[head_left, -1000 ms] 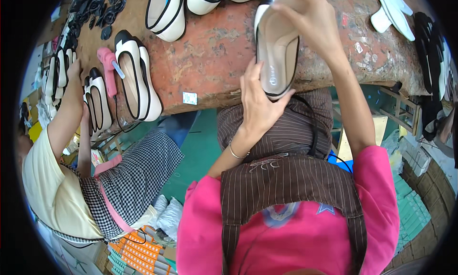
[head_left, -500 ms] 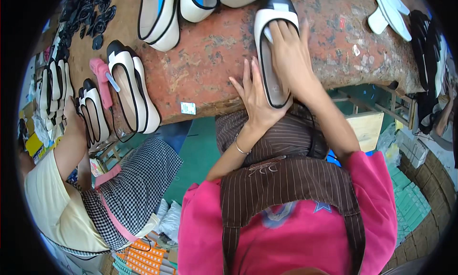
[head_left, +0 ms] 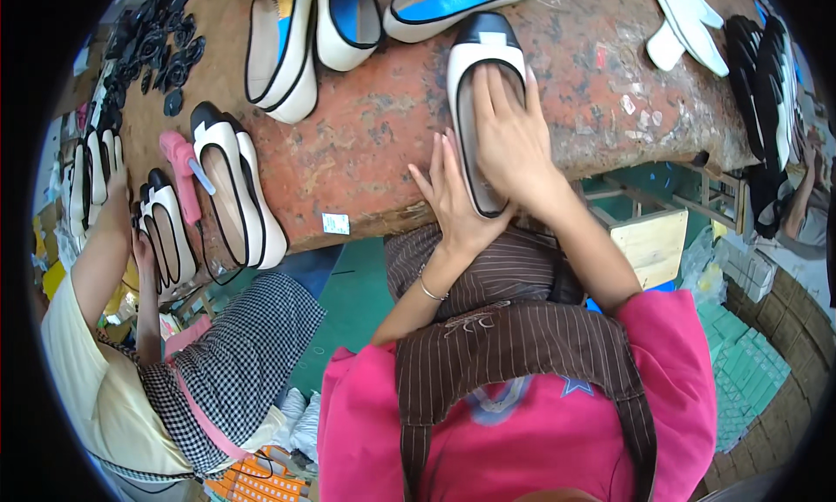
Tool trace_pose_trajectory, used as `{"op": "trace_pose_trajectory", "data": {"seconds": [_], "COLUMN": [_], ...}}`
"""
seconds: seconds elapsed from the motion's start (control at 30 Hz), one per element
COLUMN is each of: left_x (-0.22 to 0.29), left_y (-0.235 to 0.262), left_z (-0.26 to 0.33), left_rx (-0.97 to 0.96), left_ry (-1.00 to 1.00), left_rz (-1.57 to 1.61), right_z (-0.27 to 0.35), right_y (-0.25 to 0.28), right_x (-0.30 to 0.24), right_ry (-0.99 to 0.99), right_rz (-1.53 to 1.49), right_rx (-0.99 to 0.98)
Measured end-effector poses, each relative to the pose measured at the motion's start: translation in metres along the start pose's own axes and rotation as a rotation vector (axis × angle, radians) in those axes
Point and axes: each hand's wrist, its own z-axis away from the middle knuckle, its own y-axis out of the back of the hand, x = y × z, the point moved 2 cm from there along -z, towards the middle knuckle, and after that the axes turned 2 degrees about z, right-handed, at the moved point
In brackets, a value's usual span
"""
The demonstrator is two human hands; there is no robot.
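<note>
A white flat shoe (head_left: 456,110) with a black toe cap, black edging and a pale insole stands on the worn red-brown bench in front of me, its toe pointing away. My left hand (head_left: 460,202) cups the heel, its fingers stretched along the shoe's left side. My right hand (head_left: 515,149) lies flat over the opening with its fingers together; some reach inside onto the insole, and one stays outside along the right edge. The fingertips inside are partly hidden near the toe.
More white shoes (head_left: 300,88) with blue inside stand at the far edge. A pink glue gun (head_left: 180,173) lies beside a pair of black-toed shoes (head_left: 252,228) on the left. White sole-shaped pieces (head_left: 684,27) lie far right. A co-worker in a checked apron (head_left: 248,354) works at my left.
My right hand's fingers lie flatter inside the shoe; a white piece by them earlier no longer shows. My left hand stays at the heel. The whole view has shifted slightly.
</note>
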Motion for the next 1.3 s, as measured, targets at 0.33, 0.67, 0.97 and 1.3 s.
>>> {"op": "trace_pose_trajectory", "data": {"seconds": [0.33, 0.67, 0.97, 1.3], "left_x": [-0.001, 0.012, -0.082, -0.083], "left_y": [0.008, 0.079, 0.3, 0.315], "left_z": [-0.001, -0.02, -0.031, -0.021], "left_rx": [-0.016, -0.13, 0.411, 0.167], "left_ry": [0.021, 0.424, 0.306, 0.392], "left_rz": [-0.006, 0.265, -0.26, -0.409], "right_z": [-0.045, -0.033, -0.067, -0.067], "right_y": [0.007, 0.046, 0.077, 0.105], "right_x": [-0.002, 0.057, 0.434, 0.426], "right_ry": [-0.044, 0.434, -0.396, -0.606], "right_rz": [0.113, -0.57, 0.39, 0.027], "right_rx": [-0.2, -0.406, 0.566, 0.246]}}
